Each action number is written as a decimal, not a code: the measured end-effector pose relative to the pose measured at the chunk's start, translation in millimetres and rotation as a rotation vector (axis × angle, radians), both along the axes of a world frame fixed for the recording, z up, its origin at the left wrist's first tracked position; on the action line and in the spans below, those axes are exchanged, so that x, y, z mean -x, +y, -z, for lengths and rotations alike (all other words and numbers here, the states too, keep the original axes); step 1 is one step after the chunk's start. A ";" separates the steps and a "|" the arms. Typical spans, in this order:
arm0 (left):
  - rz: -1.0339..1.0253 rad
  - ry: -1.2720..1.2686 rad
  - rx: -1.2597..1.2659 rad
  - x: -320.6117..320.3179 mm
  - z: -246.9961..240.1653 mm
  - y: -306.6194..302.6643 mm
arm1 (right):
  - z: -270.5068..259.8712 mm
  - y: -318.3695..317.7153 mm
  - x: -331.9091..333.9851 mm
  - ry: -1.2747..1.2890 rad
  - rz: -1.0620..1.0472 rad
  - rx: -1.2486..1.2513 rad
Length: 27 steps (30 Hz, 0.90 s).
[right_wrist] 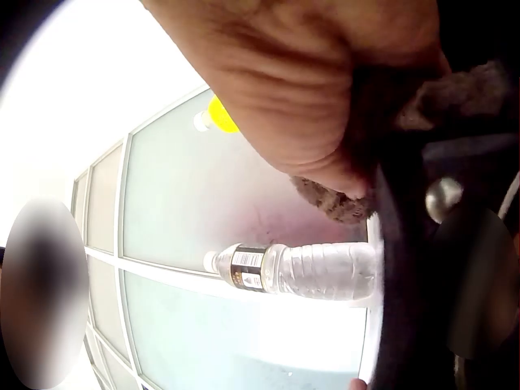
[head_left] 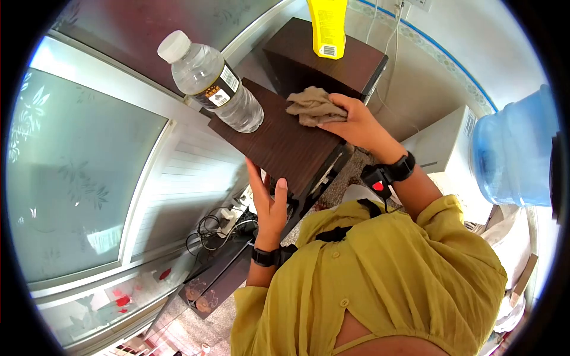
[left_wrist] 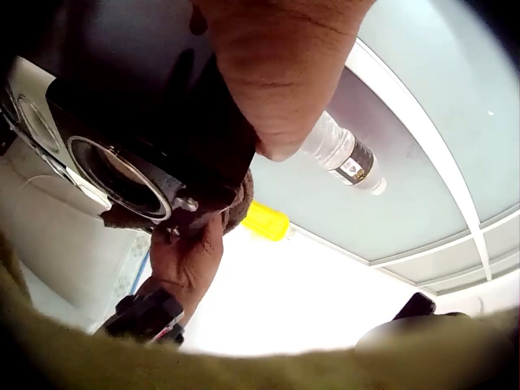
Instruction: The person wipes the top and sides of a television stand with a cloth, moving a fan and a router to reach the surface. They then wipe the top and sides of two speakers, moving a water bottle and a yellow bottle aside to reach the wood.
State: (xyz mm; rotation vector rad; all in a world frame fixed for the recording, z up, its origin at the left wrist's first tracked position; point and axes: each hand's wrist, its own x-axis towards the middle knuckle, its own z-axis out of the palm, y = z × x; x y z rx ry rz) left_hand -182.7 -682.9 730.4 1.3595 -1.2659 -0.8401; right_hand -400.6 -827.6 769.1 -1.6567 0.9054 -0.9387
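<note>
A dark wood-grain speaker [head_left: 285, 142] stands in the middle of the head view, and its round driver [left_wrist: 122, 175] shows in the left wrist view. My right hand [head_left: 362, 124] grips a crumpled brown cloth [head_left: 314, 107] on the speaker's top, near the right edge. The left hand [head_left: 268, 204] rests against the speaker's near left side, fingers extended and thumb apart. A clear plastic bottle [head_left: 217, 83] with a white cap and black label stands on the speaker's far left part; it also shows in the right wrist view [right_wrist: 325, 270].
Behind is a second dark box [head_left: 291, 47] bearing a yellow bottle [head_left: 328, 29]. Frosted glass panels [head_left: 83, 166] line the left side. Tangled cables [head_left: 214, 231] lie below. At the right stand a white cabinet [head_left: 442, 142] and a blue water jug [head_left: 513, 148].
</note>
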 end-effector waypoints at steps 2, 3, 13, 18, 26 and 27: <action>0.000 -0.001 0.001 1.7 -4.0 0.1 | -8.7 -12.1 -10.2 0.114 -0.016 0.081; -0.001 -0.006 0.002 1.9 -6.4 0.0 | -12.0 -19.1 -17.5 0.174 -0.003 0.133; -0.069 0.073 -0.035 11.5 -15.9 2.3 | -39.2 -69.1 -63.4 0.507 -0.121 0.413; -0.225 -0.156 0.055 23.9 -24.0 10.2 | -32.3 -89.8 -81.6 0.319 -0.090 0.463; -0.123 -0.667 0.044 44.4 -45.2 7.4 | -16.6 -64.0 -27.3 0.339 -0.378 0.359; -0.131 -0.667 0.035 46.2 -44.8 7.1 | -14.7 -54.0 -17.1 0.297 -0.375 0.365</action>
